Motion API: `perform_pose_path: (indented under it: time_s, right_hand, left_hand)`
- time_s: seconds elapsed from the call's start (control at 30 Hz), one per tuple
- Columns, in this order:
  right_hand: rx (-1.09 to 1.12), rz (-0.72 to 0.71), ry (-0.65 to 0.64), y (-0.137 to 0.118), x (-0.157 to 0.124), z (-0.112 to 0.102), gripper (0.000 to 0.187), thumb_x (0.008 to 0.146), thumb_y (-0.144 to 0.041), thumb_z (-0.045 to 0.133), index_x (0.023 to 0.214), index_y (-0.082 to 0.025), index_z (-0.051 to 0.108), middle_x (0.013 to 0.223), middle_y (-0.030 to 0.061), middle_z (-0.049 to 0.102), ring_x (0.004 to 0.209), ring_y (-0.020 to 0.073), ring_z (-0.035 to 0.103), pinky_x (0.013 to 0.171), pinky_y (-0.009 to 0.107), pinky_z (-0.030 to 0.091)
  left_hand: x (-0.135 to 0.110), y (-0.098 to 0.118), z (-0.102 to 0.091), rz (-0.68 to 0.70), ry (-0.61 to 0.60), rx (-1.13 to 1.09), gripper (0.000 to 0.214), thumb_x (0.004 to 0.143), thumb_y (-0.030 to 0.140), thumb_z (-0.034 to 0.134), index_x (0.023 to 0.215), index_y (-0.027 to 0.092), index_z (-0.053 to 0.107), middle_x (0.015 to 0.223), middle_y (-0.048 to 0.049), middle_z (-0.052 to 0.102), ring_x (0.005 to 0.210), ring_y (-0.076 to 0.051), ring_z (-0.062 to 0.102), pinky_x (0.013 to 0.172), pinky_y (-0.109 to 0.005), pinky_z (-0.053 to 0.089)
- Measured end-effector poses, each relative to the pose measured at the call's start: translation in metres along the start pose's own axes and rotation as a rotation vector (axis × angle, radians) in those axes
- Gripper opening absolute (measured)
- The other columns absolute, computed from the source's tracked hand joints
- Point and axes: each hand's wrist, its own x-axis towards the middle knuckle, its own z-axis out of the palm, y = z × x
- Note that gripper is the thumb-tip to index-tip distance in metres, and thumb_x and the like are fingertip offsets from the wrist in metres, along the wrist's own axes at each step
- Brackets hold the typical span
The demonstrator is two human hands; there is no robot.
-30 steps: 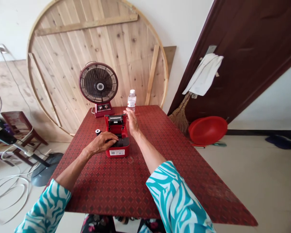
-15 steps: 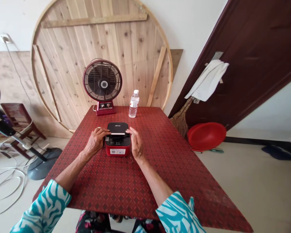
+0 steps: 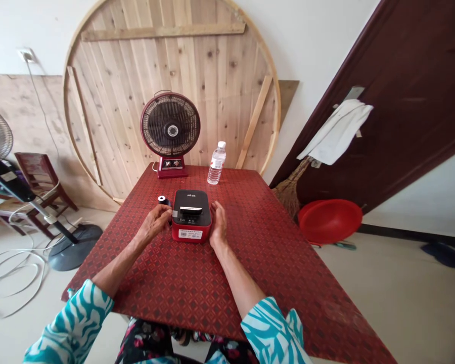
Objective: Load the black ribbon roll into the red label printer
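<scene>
A small red and black printer [image 3: 191, 199] sits on the table between my hands, its lid down level with the body. A narrow white strip [image 3: 190, 209] shows at the slot on its top. My left hand [image 3: 156, 222] is at the printer's left edge beside a small grey tab [image 3: 175, 214], fingers curled together; what they pinch, if anything, is hidden. Along the right side of the printer rests my right hand [image 3: 218, 225], its fingers stretched out. Just behind my left fingers stands a small roll [image 3: 162, 199] with a white core, partly covered.
A red table fan [image 3: 170, 132] and a water bottle [image 3: 216, 164] stand at the back of the patterned red table [image 3: 273, 268]. Left is a floor fan [image 3: 76, 245] with loose cable; on the right floor leans a red basin [image 3: 329, 221] near a broom [image 3: 288, 194].
The printer's lid has gone from slightly raised to down. My hands have moved from its front corners to the printer's sides. The view has shifted left, and the roll now shows.
</scene>
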Motion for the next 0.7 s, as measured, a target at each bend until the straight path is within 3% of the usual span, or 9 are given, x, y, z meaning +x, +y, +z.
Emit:
perform_pose_path:
  time_s: [0.13,0.33,0.5,0.7]
  right_hand:
    - [-0.027,0.055,-0.030,0.014,-0.002,0.000,0.052,0.077,-0.056,0.053,0.117,-0.023,0.060,0.118,0.0042,0.067,0.111,0.0209,0.059,0.096,0.039,0.045]
    - [-0.044,0.117,-0.051,0.017,-0.003,-0.004,0.051,0.077,-0.057,0.055,0.115,-0.024,0.062,0.115,0.0017,0.068,0.107,0.0207,0.060,0.096,0.039,0.044]
    - [-0.053,0.115,-0.075,0.012,-0.006,-0.004,0.047,0.078,-0.056,0.054,0.111,-0.024,0.064,0.109,0.0012,0.071,0.104,0.0207,0.062,0.094,0.037,0.045]
    - [-0.048,0.130,-0.075,0.010,-0.008,-0.002,0.044,0.080,-0.055,0.052,0.111,-0.025,0.063,0.112,0.0010,0.069,0.106,0.0206,0.061,0.096,0.038,0.044]
  left_hand:
    - [0.004,0.008,0.002,-0.168,-0.083,-0.110,0.031,0.075,0.045,0.064,0.081,0.018,0.052,0.054,0.0063,0.055,0.034,-0.006,0.047,0.033,-0.016,0.030]
    - [0.013,0.004,-0.004,-0.312,-0.205,-0.356,0.032,0.068,0.036,0.074,0.072,0.016,0.049,0.052,0.0070,0.054,0.031,-0.005,0.045,0.029,-0.014,0.028]
    - [0.019,-0.005,-0.008,-0.361,-0.272,-0.493,0.028,0.068,0.028,0.076,0.071,0.014,0.051,0.053,0.0059,0.055,0.033,-0.004,0.047,0.029,-0.013,0.033]
    - [0.020,-0.003,-0.007,-0.404,-0.261,-0.503,0.025,0.071,0.023,0.073,0.069,0.015,0.049,0.050,0.0059,0.054,0.031,-0.006,0.048,0.028,-0.014,0.033]
